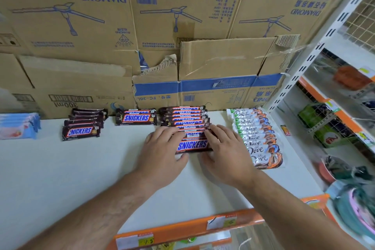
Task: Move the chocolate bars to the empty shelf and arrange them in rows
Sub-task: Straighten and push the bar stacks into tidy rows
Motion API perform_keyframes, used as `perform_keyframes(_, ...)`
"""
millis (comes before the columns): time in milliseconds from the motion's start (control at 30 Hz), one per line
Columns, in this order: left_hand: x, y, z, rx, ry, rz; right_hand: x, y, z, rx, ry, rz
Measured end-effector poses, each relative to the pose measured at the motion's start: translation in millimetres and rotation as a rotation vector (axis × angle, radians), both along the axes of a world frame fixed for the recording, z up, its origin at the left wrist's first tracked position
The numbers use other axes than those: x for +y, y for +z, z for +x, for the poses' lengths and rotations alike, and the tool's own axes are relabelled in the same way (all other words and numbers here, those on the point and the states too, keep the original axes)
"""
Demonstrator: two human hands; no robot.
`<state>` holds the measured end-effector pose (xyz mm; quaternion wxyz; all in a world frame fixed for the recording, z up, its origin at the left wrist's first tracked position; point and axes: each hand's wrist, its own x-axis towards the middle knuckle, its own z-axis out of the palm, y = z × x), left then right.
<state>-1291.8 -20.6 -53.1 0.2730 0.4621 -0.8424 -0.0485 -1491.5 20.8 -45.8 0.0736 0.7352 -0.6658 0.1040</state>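
Head view | step: squaring the Snickers row (191,145) on the white shelf (60,168), centre, far side; left hand (162,148) and right hand (225,148) flank its near bars, fingers (174,131) flat, apparently pressing rather than gripping | next: push ends flush, parallel to Dove row (257,138) right

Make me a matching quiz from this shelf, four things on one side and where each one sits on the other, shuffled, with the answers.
1 Dove bars
2 blue packs
3 long Snickers row
4 price tags

A far left of the shelf
B between left hand and right hand
C on the orange front rail
D just right of the right hand

Pairs: 1-D, 2-A, 3-B, 4-C
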Motion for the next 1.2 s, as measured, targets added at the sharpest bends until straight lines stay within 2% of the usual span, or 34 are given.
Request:
perform_keyframes(167,2,15,-34,-0.112,-0.141,0.024,15,6,-13,0.035,-0.049,0.037)
perform_keyframes(367,4,23,-81,-0.126,-0.204,0.038,16,16,-59,-0.023,-0.103,0.059)
perform_keyframes(533,13,19,-129,-0.176,-0.262,0.157,2,12,-114,-0.067,-0.082,0.101)
perform_keyframes(833,28,12,-201,-0.310,-0.037,0.353,-67,20,-195,-0.152,0.083,0.231)
perform_keyframes(1000,37,16,-215,-0.315,0.052,0.450,-96,18,-201,-0.057,0.110,0.410)
perform_keyframes(1200,39,25,-218,-0.367,0.079,0.443,-107,21,-201,0.000,0.177,0.472)
